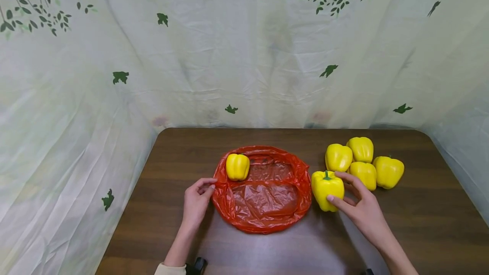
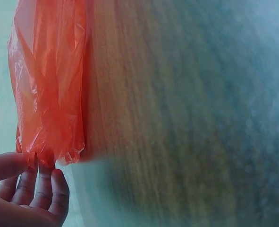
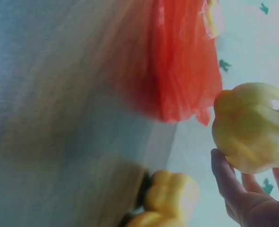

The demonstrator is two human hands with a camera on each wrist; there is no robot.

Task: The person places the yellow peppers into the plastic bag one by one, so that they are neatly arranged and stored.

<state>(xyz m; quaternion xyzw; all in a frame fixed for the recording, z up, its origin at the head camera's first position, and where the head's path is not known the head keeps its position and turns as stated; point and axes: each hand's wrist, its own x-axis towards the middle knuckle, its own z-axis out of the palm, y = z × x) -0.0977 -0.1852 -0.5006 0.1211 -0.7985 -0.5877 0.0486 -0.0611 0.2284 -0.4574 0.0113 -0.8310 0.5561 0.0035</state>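
A red plastic bag [image 1: 263, 224] lies with its mouth spread wide on the table, and one yellow bell pepper [image 1: 237, 167] sits inside at its back left. My left hand [image 1: 197, 203] pinches the bag's left rim between thumb and fingers; the left wrist view shows the thumb against the red film [image 2: 49, 104]. Just right of the bag, my right hand [image 1: 361, 209] grips another yellow bell pepper [image 1: 324, 190], its green stem facing up. In the right wrist view this pepper [image 3: 250, 127] is held off the table, beside the bag's side [image 3: 189, 61].
Several more yellow bell peppers [image 1: 363, 175] stand grouped at the right rear of the brown wooden table [image 1: 175, 152]. Behind the table hangs a pale curtain [image 1: 244, 54] with green leaf prints. A black strap [image 1: 196, 265] is on the left wrist.
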